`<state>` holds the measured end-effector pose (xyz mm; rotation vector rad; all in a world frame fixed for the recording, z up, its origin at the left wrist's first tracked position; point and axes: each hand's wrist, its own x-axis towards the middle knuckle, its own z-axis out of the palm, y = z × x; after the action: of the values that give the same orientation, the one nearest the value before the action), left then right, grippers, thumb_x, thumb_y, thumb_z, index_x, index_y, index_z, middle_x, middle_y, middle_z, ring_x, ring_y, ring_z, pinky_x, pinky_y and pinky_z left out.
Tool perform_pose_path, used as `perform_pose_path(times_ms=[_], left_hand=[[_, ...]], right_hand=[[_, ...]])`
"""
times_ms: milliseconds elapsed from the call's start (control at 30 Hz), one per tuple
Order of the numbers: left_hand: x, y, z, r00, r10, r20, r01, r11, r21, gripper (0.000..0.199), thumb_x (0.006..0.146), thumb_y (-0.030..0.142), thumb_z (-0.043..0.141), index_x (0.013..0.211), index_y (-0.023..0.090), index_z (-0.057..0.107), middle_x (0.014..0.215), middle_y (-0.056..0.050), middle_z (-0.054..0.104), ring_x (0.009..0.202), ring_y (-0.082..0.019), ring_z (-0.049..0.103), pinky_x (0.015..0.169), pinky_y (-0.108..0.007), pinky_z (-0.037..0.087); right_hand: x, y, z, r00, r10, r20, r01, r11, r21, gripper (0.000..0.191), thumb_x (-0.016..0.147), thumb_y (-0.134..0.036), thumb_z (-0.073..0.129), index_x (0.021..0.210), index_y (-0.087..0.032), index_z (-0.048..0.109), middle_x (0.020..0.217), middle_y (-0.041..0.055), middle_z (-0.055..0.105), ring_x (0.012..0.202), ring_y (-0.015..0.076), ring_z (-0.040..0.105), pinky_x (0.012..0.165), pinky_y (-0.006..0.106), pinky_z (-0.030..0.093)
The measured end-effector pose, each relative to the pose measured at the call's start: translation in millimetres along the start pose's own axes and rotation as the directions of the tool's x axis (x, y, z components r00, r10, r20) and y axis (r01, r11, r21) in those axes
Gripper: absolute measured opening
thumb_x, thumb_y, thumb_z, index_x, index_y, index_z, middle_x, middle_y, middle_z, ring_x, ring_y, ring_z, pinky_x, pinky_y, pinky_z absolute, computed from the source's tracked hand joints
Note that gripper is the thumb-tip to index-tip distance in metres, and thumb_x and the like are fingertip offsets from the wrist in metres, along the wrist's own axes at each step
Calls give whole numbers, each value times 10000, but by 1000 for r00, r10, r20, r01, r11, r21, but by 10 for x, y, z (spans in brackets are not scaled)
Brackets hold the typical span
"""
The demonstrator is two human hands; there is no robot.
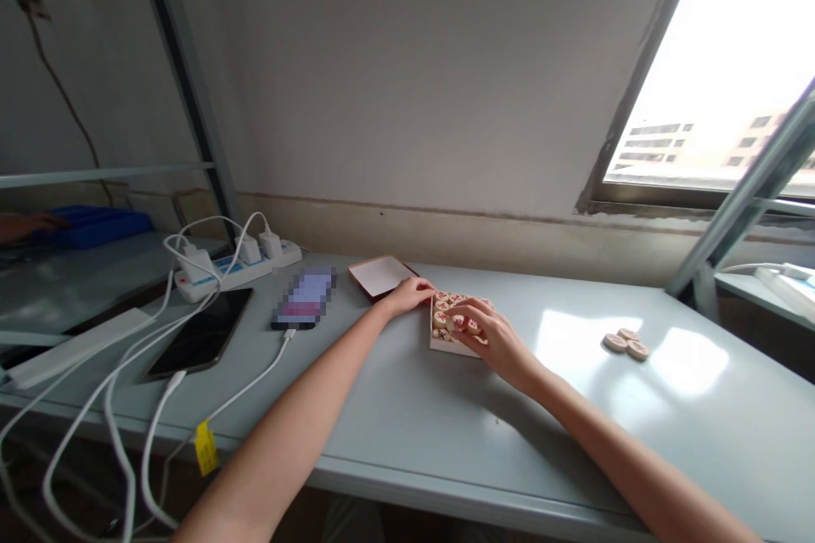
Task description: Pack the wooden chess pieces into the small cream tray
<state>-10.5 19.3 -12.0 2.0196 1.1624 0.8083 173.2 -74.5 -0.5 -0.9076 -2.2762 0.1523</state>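
Note:
A small open box (453, 348) stands on the desk, filled with round wooden Chinese chess pieces (441, 319) marked with red and dark characters. At its upper left corner, my left hand (411, 294) holds the box's edge with bent fingers. Above the box, my right hand (497, 338) is closed, with a Chinese chess piece (454, 323) at its fingertips; the hand hides the box's right part. The box lid (380, 276) lies inside-up behind my left hand. To the right, a few loose Chinese chess pieces (627, 344) rest together on the desk.
On the left are a phone with a lit, blurred screen (306, 297), a dark phone (205, 331), a power strip (238, 271) and tangled white cables (127, 356). Metal frame posts (732, 195) flank the desk. Another person's hand (31, 226) is by a blue tray (95, 226).

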Motion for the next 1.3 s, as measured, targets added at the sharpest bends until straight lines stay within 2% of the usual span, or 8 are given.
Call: perform_pose_path(times_ms=[233,433,700,1067,1200,1267,1300], left_hand=[[-31,44,-17,1000,20,9,-21,1000,20,273,724,288,458,844,107,623,900,-74,640,843,-177,561,757,-246,419],[-39,63,-17,1000,4,6,-4,1000,20,277,714,294,467,845,109,626,905,-71,642,858,-181,558,778,-250,413],[-40,78,-11,1000,-6,8,6,1000,5,295,714,298,461,852,93,623,911,-86,639,856,-186,560,780,-257,413],[-15,24,-5,1000,3,1,-3,1000,-12,297,715,305,461,856,100,622,899,-78,641,848,-188,562,786,-271,412],[33,-45,7,1000,1,22,0,999,-41,301,713,316,474,850,92,620,872,-84,643,821,-185,567,752,-270,425],[65,-90,17,1000,-7,23,9,998,-69,293,711,322,487,842,97,620,850,-78,647,808,-178,571,738,-265,432],[79,-110,21,1000,-10,19,12,997,-81,284,711,321,492,837,101,619,845,-75,648,805,-174,572,736,-262,434]], right_hand=[[-3,-46,26,998,-42,51,43,999,-18,207,845,-258,439,1029,-258,534,1056,41,538,973,159,490,826,309,394],[-6,-60,-11,996,-44,78,55,988,-144,177,850,-286,440,918,-278,604,995,28,568,975,181,478,870,373,321],[-2,-35,-28,996,-58,71,71,977,-199,187,861,-300,412,818,-225,578,901,39,557,907,180,461,819,344,326],[-11,-56,-34,995,-62,77,78,971,-227,179,867,-281,393,837,-234,563,931,30,563,918,175,458,811,324,318],[22,5,-133,1000,25,12,-19,930,-366,208,869,-316,376,867,-241,571,944,28,574,864,170,487,737,309,326],[9,112,-278,990,117,-83,-144,843,-518,220,861,-292,373,910,-223,575,975,58,574,869,194,493,721,328,327],[-17,187,-374,973,184,-139,-231,768,-598,226,852,-264,372,920,-204,578,981,81,573,881,213,494,721,345,329]])
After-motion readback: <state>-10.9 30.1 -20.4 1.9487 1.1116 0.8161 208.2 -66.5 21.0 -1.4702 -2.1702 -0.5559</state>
